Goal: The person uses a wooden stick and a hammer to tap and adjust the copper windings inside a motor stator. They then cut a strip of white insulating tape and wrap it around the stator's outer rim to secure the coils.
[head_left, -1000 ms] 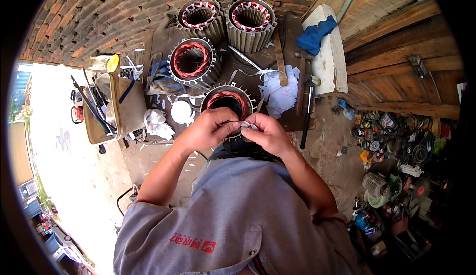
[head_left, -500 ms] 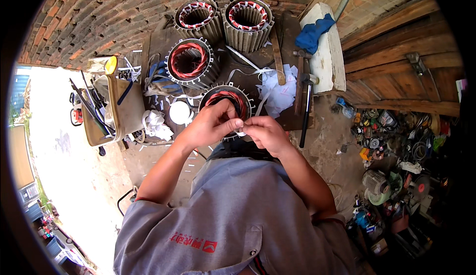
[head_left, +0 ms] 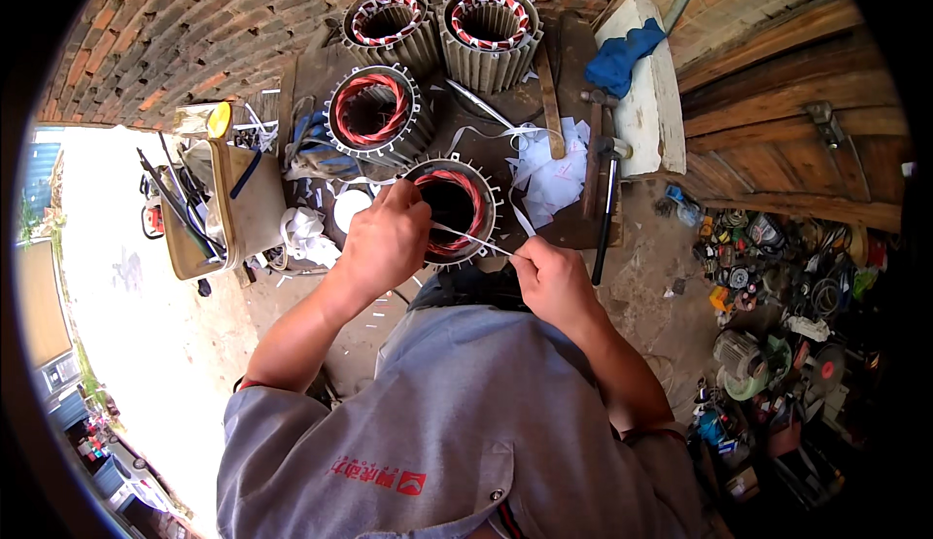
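Observation:
A finned motor stator (head_left: 493,231) with a ring of red windings (head_left: 477,199) stands closest to me. Across its opening runs a thin white lacing tape (head_left: 473,238), stretched fairly straight between my hands. My left hand (head_left: 387,236) pinches one end at the stator's left rim; its fingertips are partly hidden. The other end sits between thumb and forefinger of my right hand (head_left: 558,284), off the lower right rim. Beside my left hand lies a white round item (head_left: 351,210), partly covered. Another white strip (head_left: 522,216) curves up from near my right hand.
Three more stators (head_left: 384,145) (head_left: 413,48) (head_left: 494,68) stand behind on the wooden bench. White paper sheets (head_left: 549,174), a wooden stick (head_left: 550,102) and hammers (head_left: 604,218) lie at the right. A bin of tools (head_left: 258,213) is left; motor parts (head_left: 739,354) cover the right floor.
My hands have moved apart from close together over the stator, left hand leftward and right hand rightward and down. The white tape now spans the gap between them.

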### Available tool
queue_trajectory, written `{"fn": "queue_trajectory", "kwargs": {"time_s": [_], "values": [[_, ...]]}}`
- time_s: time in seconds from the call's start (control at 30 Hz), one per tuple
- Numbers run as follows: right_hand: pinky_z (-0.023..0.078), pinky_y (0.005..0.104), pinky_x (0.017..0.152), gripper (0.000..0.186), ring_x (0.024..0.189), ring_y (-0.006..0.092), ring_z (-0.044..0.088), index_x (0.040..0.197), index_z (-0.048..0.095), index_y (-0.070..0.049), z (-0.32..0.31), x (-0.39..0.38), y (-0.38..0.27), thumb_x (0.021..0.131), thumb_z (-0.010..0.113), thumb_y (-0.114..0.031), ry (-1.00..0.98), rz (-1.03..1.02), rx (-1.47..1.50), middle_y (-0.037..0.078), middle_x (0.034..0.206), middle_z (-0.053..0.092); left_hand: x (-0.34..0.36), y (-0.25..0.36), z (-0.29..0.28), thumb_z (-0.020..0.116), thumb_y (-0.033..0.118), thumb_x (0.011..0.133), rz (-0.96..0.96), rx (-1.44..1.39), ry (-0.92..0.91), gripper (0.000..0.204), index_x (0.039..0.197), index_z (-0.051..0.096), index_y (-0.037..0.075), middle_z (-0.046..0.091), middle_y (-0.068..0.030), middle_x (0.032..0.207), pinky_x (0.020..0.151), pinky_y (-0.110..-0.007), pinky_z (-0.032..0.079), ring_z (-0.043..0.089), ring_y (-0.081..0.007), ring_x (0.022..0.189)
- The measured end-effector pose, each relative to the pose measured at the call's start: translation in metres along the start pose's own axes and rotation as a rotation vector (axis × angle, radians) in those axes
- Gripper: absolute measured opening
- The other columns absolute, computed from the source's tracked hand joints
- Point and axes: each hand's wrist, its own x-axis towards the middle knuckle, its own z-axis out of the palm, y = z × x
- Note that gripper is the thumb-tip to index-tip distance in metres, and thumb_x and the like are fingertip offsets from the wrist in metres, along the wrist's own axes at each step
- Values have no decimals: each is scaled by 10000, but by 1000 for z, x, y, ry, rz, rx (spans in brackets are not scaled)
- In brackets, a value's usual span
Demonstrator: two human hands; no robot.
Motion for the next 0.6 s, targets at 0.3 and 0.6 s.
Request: {"fn": "queue_trajectory", "kwargs": {"time_s": [0.3, 0.6], "values": [[421, 299, 671, 147, 721, 167, 564, 845, 544, -11, 6, 12, -11, 951, 539, -114, 14, -3, 977, 83, 804, 594, 20, -13, -6, 519, 202, 1005, -210, -1140, -536, 219, 893, 590, 27, 637, -5, 903, 760, -267, 450, 532, -61, 852], [318, 221, 542, 249, 610, 39, 383, 749, 517, -32, 25, 8, 6, 968, 568, -139, 88, 143, 1211, -35, 662, 472, 42, 1, -19, 647, 233, 875, 302, -127, -534, 120, 842, 587, 135, 638, 7, 778, 558, -385, 488, 643, -250, 729]]}}
